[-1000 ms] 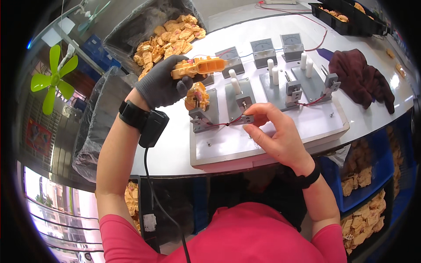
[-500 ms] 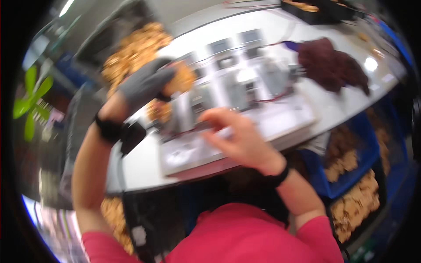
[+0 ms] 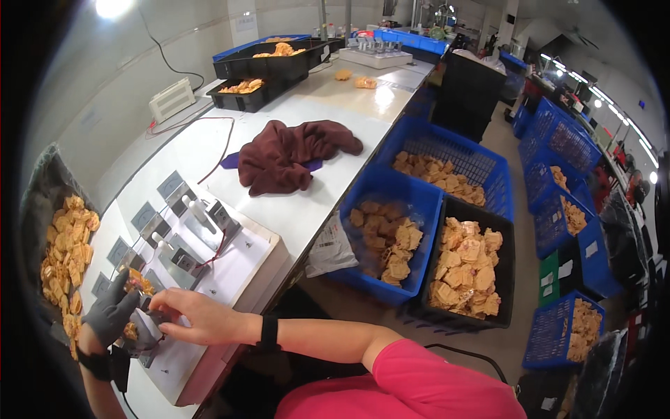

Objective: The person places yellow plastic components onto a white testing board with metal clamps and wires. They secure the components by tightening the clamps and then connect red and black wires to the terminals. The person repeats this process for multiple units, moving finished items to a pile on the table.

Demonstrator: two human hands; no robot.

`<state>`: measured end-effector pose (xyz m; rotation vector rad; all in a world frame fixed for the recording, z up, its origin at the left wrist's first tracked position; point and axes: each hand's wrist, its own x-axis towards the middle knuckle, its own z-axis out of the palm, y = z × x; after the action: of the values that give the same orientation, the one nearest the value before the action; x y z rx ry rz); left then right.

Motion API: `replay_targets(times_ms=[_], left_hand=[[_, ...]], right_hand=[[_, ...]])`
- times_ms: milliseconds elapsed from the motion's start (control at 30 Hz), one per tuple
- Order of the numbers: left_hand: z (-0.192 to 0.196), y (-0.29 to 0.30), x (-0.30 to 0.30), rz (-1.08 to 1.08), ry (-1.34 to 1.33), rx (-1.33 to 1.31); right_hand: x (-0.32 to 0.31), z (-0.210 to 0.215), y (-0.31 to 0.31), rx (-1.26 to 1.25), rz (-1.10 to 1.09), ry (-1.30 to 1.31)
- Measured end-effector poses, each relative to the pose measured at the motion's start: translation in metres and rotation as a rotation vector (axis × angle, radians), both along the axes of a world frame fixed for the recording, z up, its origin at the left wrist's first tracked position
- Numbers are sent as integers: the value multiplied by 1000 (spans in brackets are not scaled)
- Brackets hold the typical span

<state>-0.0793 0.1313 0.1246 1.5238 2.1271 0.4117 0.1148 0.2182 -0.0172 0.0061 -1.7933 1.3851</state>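
My left hand, in a grey glove, is at the near end of a row of small grey metal fixtures. Its fingers are closed at the edge of an orange-yellow moulded piece. Beside it my bare right hand has thumb and fingers curled together at a fixture; what they grip is too small to make out. Farther along stand a fixture with a white lever and a second lever fixture. All sit on a thick white board. Another orange-yellow piece lies below my left fingers.
A dark bin of orange-yellow pieces stands at the left. A maroon cloth lies on the white table, with black trays behind. Right of the table are a blue crate and a black crate, both holding pieces.
The view has swung right, bringing the floor crates and the room beyond into sight. My right hand has come close to my left and its fingers have closed at a fixture.
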Motion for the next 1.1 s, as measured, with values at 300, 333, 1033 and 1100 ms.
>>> replay_targets(times_ms=[300, 333, 1033, 1100], left_hand=[[-4, -146, -110, 463, -12, 284], [-13, -167, -131, 487, -62, 273], [-164, -253, -422, 1229, 475, -276], [-152, -235, -418, 1170, 386, -247]], right_hand=[[-20, -6, -15, 391, -240, -73], [-25, -10, -17, 473, -295, -51], [-6, 10, -24, 562, -189, -624], [-10, 18, -29, 582, -211, -638]])
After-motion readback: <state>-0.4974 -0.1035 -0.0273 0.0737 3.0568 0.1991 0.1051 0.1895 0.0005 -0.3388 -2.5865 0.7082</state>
